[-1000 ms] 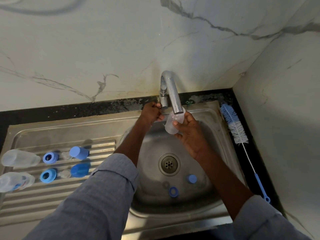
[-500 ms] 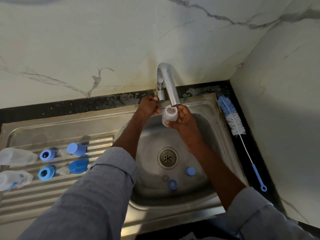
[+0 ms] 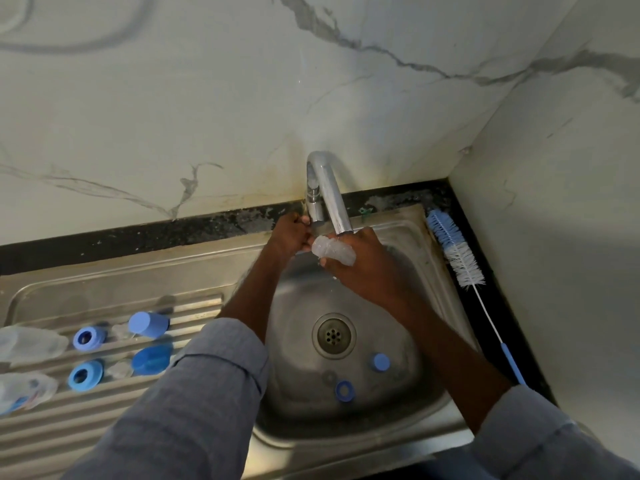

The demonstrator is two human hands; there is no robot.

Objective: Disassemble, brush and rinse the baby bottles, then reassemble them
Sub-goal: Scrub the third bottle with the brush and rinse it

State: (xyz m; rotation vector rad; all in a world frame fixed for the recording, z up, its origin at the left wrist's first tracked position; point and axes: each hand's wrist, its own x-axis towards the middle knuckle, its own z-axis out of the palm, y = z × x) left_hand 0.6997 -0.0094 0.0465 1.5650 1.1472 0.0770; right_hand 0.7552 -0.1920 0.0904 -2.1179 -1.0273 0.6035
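Stainless steel ribbed drainboard [image 3: 194,306] at my far left carries two clear plastic bottle bodies [image 3: 33,344] lying on their sides, two blue screw rings [image 3: 88,338], two clear teats and two blue caps [image 3: 149,324], all apart from one another, so I judge those bottles taken apart and not yet reassembled; whether they are brushed I cannot tell. My left hand [image 3: 289,233] has its fingers curled round the base of the chrome tap [image 3: 329,192]. My right hand [image 3: 360,259] grips a third clear bottle body [image 3: 332,249] just under the spout, over the steel sink basin [image 3: 408,271]: rinsing, I judge. In the basin lie another blue ring [image 3: 344,390] and a small blue cap [image 3: 380,361], still to rinse. The blue-and-white bottle brush [image 3: 457,254] rests on the dark counter at right.
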